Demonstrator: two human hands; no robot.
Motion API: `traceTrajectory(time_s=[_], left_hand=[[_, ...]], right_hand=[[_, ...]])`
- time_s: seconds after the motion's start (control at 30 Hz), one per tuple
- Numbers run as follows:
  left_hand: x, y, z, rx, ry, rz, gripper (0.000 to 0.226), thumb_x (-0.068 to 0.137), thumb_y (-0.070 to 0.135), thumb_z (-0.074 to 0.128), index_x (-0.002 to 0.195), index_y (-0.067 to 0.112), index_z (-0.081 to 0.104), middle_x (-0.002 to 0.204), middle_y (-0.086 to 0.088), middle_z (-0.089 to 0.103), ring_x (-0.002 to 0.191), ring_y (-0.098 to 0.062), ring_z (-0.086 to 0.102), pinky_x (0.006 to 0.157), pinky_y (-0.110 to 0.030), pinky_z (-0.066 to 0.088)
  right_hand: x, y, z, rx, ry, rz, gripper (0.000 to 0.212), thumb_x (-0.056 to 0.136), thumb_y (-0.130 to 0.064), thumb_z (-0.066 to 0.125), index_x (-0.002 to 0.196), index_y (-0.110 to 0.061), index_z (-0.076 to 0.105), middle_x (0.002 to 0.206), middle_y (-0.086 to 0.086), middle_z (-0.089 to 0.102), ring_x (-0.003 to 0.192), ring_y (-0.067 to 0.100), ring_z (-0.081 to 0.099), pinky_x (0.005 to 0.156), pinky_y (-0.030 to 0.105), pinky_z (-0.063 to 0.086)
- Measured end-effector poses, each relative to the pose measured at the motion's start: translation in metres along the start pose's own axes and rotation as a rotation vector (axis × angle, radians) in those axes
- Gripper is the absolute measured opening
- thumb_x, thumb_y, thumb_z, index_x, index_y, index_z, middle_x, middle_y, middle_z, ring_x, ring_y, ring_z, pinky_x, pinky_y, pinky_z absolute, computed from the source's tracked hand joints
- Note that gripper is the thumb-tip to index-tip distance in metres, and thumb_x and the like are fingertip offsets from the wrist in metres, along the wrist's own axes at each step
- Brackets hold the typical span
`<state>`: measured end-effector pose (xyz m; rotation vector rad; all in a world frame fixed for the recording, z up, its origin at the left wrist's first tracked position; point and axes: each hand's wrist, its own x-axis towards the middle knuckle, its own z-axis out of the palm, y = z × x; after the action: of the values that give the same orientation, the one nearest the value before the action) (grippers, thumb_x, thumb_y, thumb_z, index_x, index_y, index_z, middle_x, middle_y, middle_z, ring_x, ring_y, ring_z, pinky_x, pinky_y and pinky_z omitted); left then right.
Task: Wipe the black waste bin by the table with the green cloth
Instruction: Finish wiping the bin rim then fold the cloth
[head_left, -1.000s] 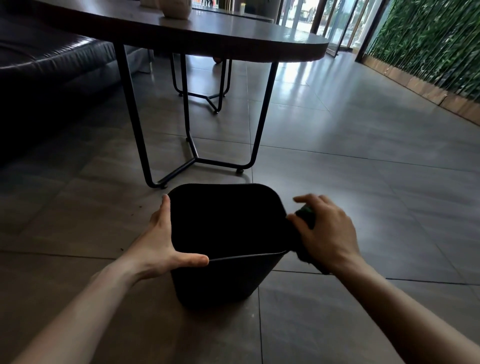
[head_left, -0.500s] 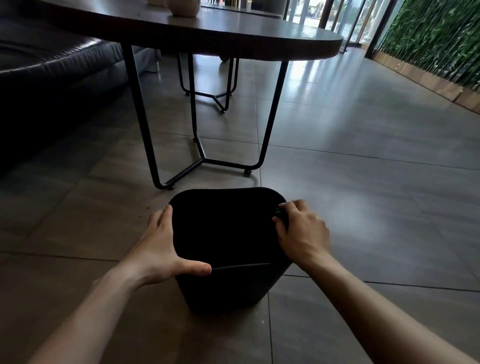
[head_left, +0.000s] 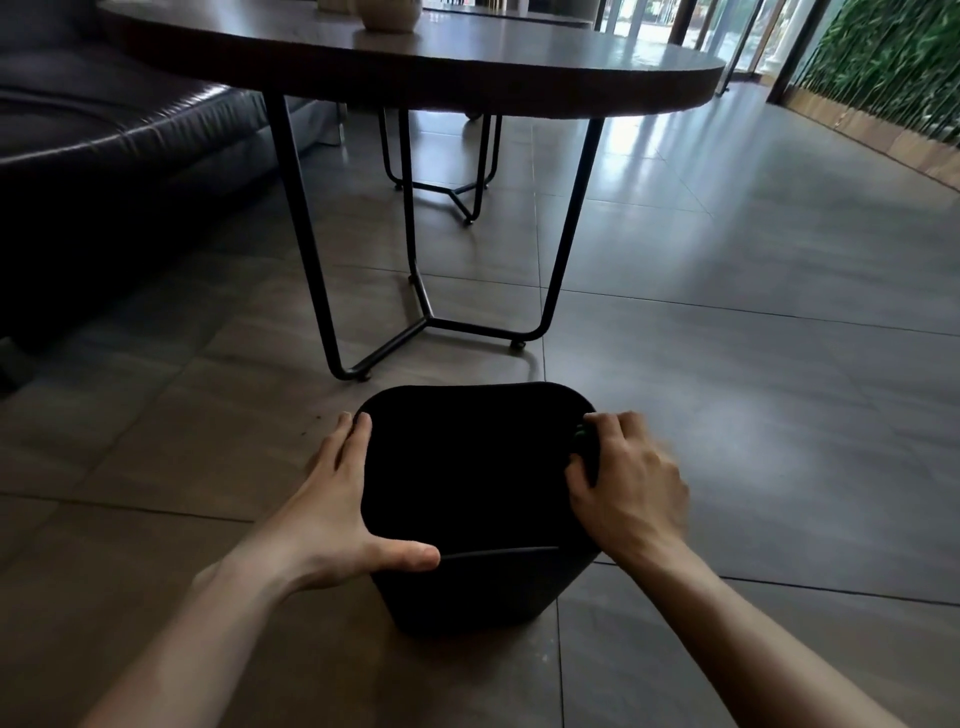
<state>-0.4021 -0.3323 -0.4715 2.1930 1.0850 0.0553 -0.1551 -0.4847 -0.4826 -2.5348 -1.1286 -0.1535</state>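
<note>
Fingers of our right hand (head_left: 626, 486) curl over the green cloth (head_left: 580, 434), bunched so that only a sliver shows, and press it against the rim at about three o'clock of the black waste bin (head_left: 467, 592). Our left hand (head_left: 343, 512) clamps the opposite side at nine o'clock, thumb hooked over the near edge, palm flat on the wall, steadying it. The bin stands upright on the tiled floor (head_left: 753, 415), just short of the desk (head_left: 415, 67) legs at twelve o'clock. We judge the wiping under way along the rim; which walls are already clean we cannot tell, and the left side looks yet to come.
</note>
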Motion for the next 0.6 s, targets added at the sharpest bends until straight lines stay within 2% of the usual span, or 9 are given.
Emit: traceTrajectory(time_s=[0.07,0.17,0.23,0.3,0.33,0.4,0.5,0.6], left_hand=[[-0.003,0.003,-0.002,0.045,0.014,-0.002,0.159,0.035,0.09,0.073,0.155,0.042,-0.019,0.163,0.024,-0.026,0.155,-0.008,-0.005,0.123,-0.038,0.023],[-0.011,0.011,-0.004,0.141,0.031,-0.01,0.149,0.041,0.092,0.068,0.155,0.044,-0.016,0.164,0.021,-0.024,0.156,-0.013,0.001,0.122,-0.04,0.027],[-0.016,0.017,-0.003,0.186,0.052,-0.025,0.142,0.047,0.091,0.065,0.156,0.044,-0.014,0.166,0.019,-0.019,0.157,-0.016,0.005,0.121,-0.042,0.026],[-0.022,0.023,-0.001,0.218,0.076,-0.028,0.134,0.055,0.088,0.064,0.157,0.041,-0.01,0.169,0.015,-0.012,0.157,-0.017,0.004,0.123,-0.042,0.021],[-0.024,0.025,0.001,0.234,0.086,-0.023,0.13,0.06,0.085,0.064,0.159,0.038,-0.007,0.17,0.011,-0.008,0.157,-0.016,0.002,0.124,-0.04,0.016],[-0.026,0.029,0.004,0.258,0.111,-0.006,0.124,0.067,0.081,0.063,0.16,0.033,-0.004,0.171,0.005,-0.002,0.157,-0.015,-0.001,0.125,-0.036,0.006],[-0.032,0.034,0.007,0.29,0.138,0.006,0.116,0.075,0.077,0.061,0.161,0.029,0.0,0.171,0.0,0.003,0.157,-0.018,-0.002,0.127,-0.036,0.0],[-0.044,0.044,0.009,0.267,0.192,0.026,0.104,0.08,0.071,0.06,0.161,0.029,0.01,0.17,-0.002,0.012,0.157,-0.02,0.005,0.126,-0.037,0.002]], right_hand=[[0.001,-0.001,-0.006,-0.014,-0.077,0.011,0.059,0.083,-0.051,0.054,0.134,-0.022,0.052,0.122,0.004,0.058,0.102,0.034,0.061,0.087,0.046,0.048],[0.007,0.002,-0.019,0.131,-0.261,0.052,0.069,0.074,-0.06,0.038,0.135,-0.028,0.035,0.12,-0.006,0.043,0.111,0.025,0.049,0.084,0.043,0.04],[0.014,0.008,-0.029,0.184,-0.416,0.047,0.07,0.073,-0.055,0.046,0.136,-0.03,0.028,0.118,-0.01,0.03,0.116,0.023,0.041,0.087,0.043,0.041],[0.022,0.012,-0.039,0.185,-0.531,0.022,0.073,0.078,-0.04,0.063,0.14,-0.024,0.028,0.121,-0.006,0.028,0.121,0.027,0.043,0.1,0.044,0.045],[0.023,0.014,-0.043,0.196,-0.555,0.015,0.073,0.079,-0.03,0.069,0.14,-0.02,0.03,0.122,-0.003,0.031,0.122,0.028,0.045,0.105,0.043,0.045],[0.023,0.018,-0.049,0.24,-0.545,0.026,0.069,0.079,-0.019,0.073,0.137,-0.019,0.037,0.125,0.0,0.037,0.119,0.028,0.05,0.104,0.04,0.047],[0.019,0.023,-0.058,0.248,-0.512,0.02,0.069,0.077,-0.018,0.078,0.138,-0.025,0.046,0.127,0.001,0.042,0.116,0.028,0.054,0.096,0.036,0.051],[0.01,0.022,-0.067,0.244,-0.445,-0.014,0.068,0.074,-0.014,0.081,0.135,-0.03,0.054,0.117,-0.005,0.04,0.109,0.026,0.054,0.086,0.032,0.047]])
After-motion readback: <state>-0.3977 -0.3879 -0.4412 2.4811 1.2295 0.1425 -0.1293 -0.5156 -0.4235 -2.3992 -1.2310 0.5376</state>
